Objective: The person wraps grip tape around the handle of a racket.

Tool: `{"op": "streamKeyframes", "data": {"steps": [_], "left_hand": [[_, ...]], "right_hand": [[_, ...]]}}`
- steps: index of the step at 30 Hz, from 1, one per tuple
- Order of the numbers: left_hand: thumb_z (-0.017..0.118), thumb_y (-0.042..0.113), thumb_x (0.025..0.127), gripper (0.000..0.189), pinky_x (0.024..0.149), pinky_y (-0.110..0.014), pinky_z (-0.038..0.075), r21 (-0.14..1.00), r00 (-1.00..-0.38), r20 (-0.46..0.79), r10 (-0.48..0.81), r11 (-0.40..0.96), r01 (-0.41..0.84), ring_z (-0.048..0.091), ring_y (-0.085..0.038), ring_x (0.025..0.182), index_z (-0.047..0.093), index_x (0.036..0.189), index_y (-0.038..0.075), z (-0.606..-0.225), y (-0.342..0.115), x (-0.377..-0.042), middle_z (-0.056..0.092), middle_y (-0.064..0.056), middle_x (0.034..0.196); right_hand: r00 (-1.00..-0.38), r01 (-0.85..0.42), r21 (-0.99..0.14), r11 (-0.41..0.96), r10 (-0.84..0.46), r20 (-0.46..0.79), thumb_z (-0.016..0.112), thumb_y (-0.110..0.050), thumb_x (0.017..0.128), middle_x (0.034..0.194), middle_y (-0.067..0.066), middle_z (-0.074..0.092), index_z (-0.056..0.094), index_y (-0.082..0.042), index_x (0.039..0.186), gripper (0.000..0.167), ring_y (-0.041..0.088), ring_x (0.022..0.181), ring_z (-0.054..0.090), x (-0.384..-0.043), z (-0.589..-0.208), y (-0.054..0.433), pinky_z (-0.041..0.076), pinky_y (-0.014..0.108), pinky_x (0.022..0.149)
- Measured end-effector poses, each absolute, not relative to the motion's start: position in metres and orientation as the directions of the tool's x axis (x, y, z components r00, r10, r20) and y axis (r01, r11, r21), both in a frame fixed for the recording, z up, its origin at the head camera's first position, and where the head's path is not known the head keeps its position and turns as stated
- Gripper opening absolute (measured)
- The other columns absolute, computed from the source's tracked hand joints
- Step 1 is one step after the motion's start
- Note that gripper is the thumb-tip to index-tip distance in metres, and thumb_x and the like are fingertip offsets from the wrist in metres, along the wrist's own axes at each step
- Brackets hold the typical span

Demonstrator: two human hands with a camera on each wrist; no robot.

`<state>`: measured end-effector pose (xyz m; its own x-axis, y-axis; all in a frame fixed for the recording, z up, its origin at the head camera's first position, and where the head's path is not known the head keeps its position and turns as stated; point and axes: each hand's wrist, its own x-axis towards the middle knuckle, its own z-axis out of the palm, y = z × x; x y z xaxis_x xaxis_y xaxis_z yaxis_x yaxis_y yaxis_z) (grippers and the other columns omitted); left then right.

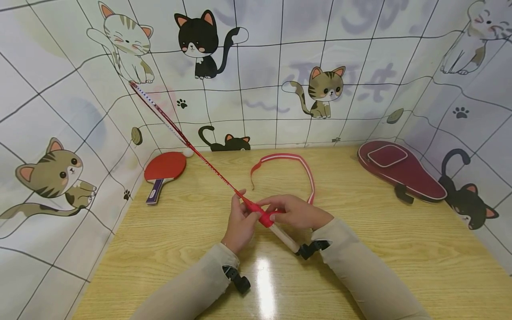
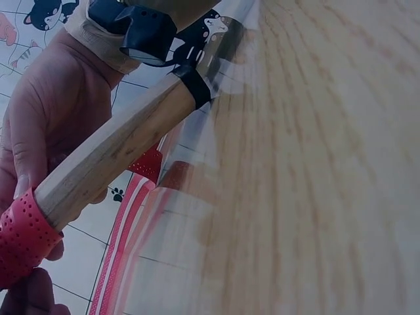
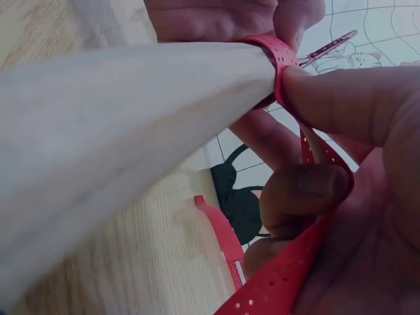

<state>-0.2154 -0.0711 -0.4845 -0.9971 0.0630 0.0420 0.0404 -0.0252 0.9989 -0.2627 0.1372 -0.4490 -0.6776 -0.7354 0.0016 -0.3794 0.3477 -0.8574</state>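
Observation:
A badminton racket (image 1: 216,171) slants up to the left, its frame seen nearly edge-on. Its bare wooden handle (image 1: 285,238) points toward the lower right and ends in a dark band in the left wrist view. Perforated red grip tape (image 3: 283,69) is wound around the upper handle. My left hand (image 1: 240,226) grips the racket at the wound part, thumb on the tape. From the other side my right hand (image 1: 298,211) pinches the tape, which runs between its fingers in the right wrist view. The loose tape length (image 1: 286,155), red with a white stripe, curves across the table behind.
A red table tennis paddle (image 1: 166,166) lies at the back left, with a white ball (image 1: 188,152) beside it. At the back right rests a dark red paddle case (image 1: 400,169). Cat-printed walls (image 1: 260,98) border the wooden table (image 1: 180,249).

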Motion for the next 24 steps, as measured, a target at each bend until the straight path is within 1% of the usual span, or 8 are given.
{"op": "streamKeyframes", "data": {"steps": [4,8,13,16,19,24], "left_hand": [[0.064,0.003,0.098,0.076,0.088,-0.029,0.056,0.998,-0.996,0.055,0.075,0.018,0.057,0.067,-0.024,0.100,0.022,0.160,0.019,-0.4845,-0.0713,-0.2148,0.062,-0.026,0.123],[0.070,0.007,0.098,0.080,0.084,-0.028,0.057,0.998,-0.995,0.062,0.075,0.024,0.063,0.069,-0.025,0.098,0.021,0.160,0.020,-0.4838,-0.0706,-0.2138,0.062,-0.023,0.119],[0.068,0.005,0.098,0.079,0.084,-0.028,0.058,0.998,-0.995,0.062,0.072,0.005,0.062,0.069,-0.025,0.100,0.020,0.160,0.019,-0.4838,-0.0701,-0.2136,0.062,-0.025,0.121],[0.066,0.004,0.098,0.079,0.085,-0.027,0.057,0.998,-0.996,0.061,0.071,-0.006,0.060,0.069,-0.025,0.101,0.020,0.161,0.018,-0.4842,-0.0701,-0.2139,0.060,-0.028,0.123],[0.065,0.003,0.097,0.080,0.086,-0.027,0.057,0.998,-0.996,0.059,0.063,-0.015,0.058,0.067,-0.024,0.101,0.020,0.162,0.018,-0.4840,-0.0698,-0.2142,0.060,-0.028,0.124],[0.063,0.000,0.096,0.083,0.086,-0.026,0.056,0.998,-0.997,0.054,0.053,-0.016,0.053,0.065,-0.023,0.100,0.020,0.164,0.018,-0.4835,-0.0699,-0.2142,0.060,-0.028,0.123]], "right_hand": [[-0.686,-0.385,-0.859,0.338,-0.727,0.022,0.065,0.002,0.098,0.106,0.003,0.075,0.062,-0.018,0.147,0.053,0.019,0.083,0.063,-0.2621,-0.4485,0.1371,0.051,0.027,0.069],[-0.693,-0.390,-0.856,0.339,-0.720,0.031,0.069,-0.001,0.098,0.103,0.002,0.075,0.064,-0.018,0.145,0.050,0.018,0.081,0.063,-0.2619,-0.4485,0.1364,0.053,0.027,0.071],[-0.693,-0.390,-0.857,0.337,-0.720,0.032,0.071,-0.003,0.098,0.104,0.002,0.075,0.064,-0.017,0.145,0.049,0.018,0.083,0.065,-0.2620,-0.4493,0.1363,0.055,0.028,0.074],[-0.692,-0.388,-0.859,0.334,-0.721,0.032,0.071,-0.003,0.098,0.105,0.002,0.075,0.064,-0.017,0.145,0.049,0.019,0.083,0.064,-0.2619,-0.4496,0.1365,0.054,0.028,0.073],[-0.691,-0.386,-0.861,0.330,-0.722,0.033,0.070,-0.003,0.098,0.106,0.003,0.075,0.064,-0.017,0.145,0.049,0.020,0.083,0.064,-0.2616,-0.4490,0.1366,0.054,0.028,0.072],[-0.678,-0.377,-0.865,0.330,-0.735,0.015,0.066,0.000,0.100,0.112,0.003,0.076,0.061,-0.018,0.148,0.052,0.020,0.092,0.067,-0.2612,-0.4487,0.1362,0.054,0.030,0.080]]}}
